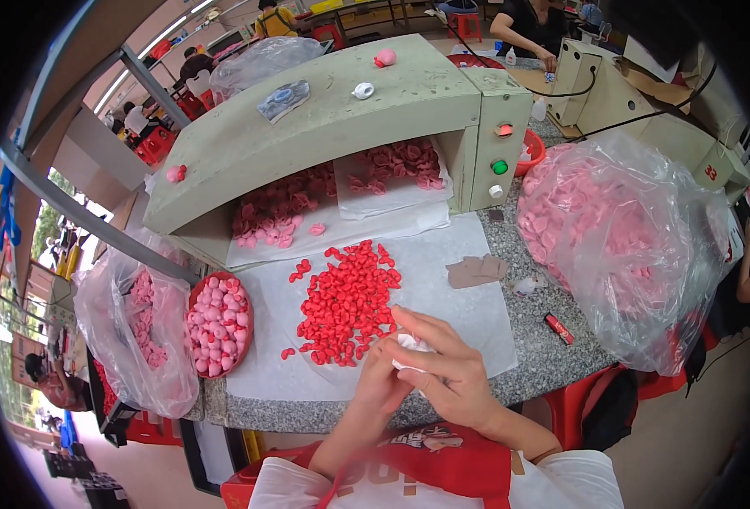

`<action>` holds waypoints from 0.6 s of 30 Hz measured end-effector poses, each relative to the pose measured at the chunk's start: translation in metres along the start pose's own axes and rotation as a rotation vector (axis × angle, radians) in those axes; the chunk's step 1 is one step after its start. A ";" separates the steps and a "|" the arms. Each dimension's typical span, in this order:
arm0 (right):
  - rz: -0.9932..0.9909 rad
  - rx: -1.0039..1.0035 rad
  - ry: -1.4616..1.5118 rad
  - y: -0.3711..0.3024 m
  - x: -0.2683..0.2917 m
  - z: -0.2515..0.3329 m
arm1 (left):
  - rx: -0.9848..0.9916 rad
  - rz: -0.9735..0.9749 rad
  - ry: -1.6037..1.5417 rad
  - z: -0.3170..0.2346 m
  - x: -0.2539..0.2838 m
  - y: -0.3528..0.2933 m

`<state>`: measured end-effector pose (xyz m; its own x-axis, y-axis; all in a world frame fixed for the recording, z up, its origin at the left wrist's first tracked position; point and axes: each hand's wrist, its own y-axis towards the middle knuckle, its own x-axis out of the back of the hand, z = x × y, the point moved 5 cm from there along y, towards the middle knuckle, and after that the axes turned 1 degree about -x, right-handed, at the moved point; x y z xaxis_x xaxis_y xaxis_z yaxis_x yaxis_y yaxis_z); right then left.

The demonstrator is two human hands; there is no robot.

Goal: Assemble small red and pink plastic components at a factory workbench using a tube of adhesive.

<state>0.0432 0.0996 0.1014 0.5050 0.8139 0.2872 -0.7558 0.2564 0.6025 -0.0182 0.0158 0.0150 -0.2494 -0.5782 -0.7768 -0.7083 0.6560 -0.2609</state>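
Observation:
My left hand (pixel 378 375) and my right hand (pixel 453 380) meet over the front of the worktop, fingers closed together around a small white piece (pixel 412 343). Most of that piece is hidden by the fingers, so its kind cannot be made out. Just beyond my hands, a heap of small glossy red bean-shaped pieces (pixel 341 297) lies on a white paper sheet (pixel 269 365). Left of the heap stands a red basket (pixel 250 327) full of pink balls with red bits (pixel 216 316).
A pale green arched machine (pixel 324 127) with lit buttons stands behind, pink pieces (pixel 277 204) inside it. Clear bags of pink pieces lie right (pixel 621 246) and left (pixel 137 331). A grey scrap (pixel 477 271) and a red tube (pixel 559 328) lie at right. Other people work farther back.

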 end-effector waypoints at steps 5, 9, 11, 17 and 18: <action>-0.286 -0.263 -0.076 0.003 0.015 -0.054 | 0.204 0.538 0.391 -0.008 -0.012 -0.007; -0.250 -0.488 -0.016 -0.010 0.033 -0.072 | -0.252 0.205 0.973 -0.028 -0.015 -0.004; -0.122 -0.581 0.147 -0.023 0.024 -0.063 | -0.428 0.143 1.099 -0.037 -0.018 -0.005; 0.006 -0.726 0.363 -0.039 -0.006 -0.057 | -0.772 0.051 1.401 -0.044 -0.030 -0.017; -0.018 -0.770 0.484 -0.041 -0.006 -0.062 | -0.761 0.086 1.346 -0.046 -0.033 -0.019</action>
<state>0.0456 0.1166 0.0289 0.4204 0.8920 -0.1660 -0.9068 0.4069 -0.1102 -0.0272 -0.0002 0.0719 -0.3997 -0.8214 0.4068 -0.7144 0.5573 0.4232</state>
